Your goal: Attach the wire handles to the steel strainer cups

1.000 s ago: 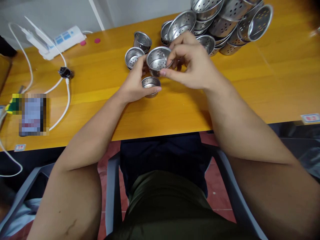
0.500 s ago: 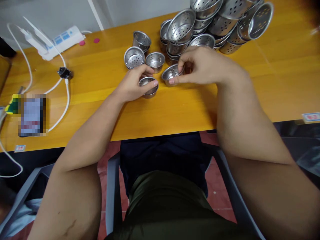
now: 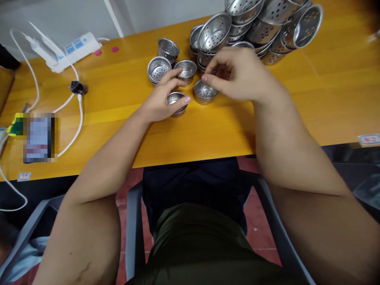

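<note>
Curled round small perforated steel cup (image 3: 177, 107) w/ L hand (image 3: 160, 101), fingers closed on its rim; cup mouth-up on yellow table (image 3: 208, 126), near front edge. Poised w/ R hand (image 3: 242, 75) just over second cup (image 3: 204, 93), which sits straight below the fingertips, just R of the first; pinch loose, contact w/ rim impossible to tell; R hand nearer. Both cups round, shiny, shallow, holed bottoms, upright, no long axis. Beyond: three loose cups (image 3: 158, 69); big pile (image 3: 255, 23).
</note>
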The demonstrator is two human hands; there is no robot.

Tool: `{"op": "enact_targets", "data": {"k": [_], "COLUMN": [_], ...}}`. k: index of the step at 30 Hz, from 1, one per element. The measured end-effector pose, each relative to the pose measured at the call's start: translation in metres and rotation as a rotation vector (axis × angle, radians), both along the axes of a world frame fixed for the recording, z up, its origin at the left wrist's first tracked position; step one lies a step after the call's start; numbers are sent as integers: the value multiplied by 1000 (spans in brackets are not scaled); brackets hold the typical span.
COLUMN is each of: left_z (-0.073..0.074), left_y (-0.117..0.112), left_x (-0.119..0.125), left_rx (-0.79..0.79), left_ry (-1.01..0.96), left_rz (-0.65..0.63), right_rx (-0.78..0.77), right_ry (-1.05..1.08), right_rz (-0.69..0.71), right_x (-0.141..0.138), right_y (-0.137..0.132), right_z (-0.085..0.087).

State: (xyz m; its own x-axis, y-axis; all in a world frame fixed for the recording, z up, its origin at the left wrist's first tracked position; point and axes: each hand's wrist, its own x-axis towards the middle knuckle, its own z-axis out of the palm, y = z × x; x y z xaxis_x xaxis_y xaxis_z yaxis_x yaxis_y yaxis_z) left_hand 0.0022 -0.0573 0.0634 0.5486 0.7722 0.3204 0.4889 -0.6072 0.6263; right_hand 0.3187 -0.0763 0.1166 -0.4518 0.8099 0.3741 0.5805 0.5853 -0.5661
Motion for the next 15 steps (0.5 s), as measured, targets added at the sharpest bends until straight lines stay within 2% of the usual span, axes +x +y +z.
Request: {"op": "enact_targets", "data": {"k": [3,6,11,15], "left_z": [-6,-6,0,-2], "left_y": [6,6,-1,3], "left_x": [2,3,-1,-7], "left_rx": [8,6,3,8], "left_ry": [-6,4,30,86], "left_rz": [-24,-20,38,97], "right_rx": [-46,-75,-86,-94], "right_ry": [-23,-66,-95,-90], "right_rz": [20,37,-36,-90], "right_x": [-4,-3,8,10], "right_y": [0,3,12,12], "right_z": [-5,-8,-10,-7]}}
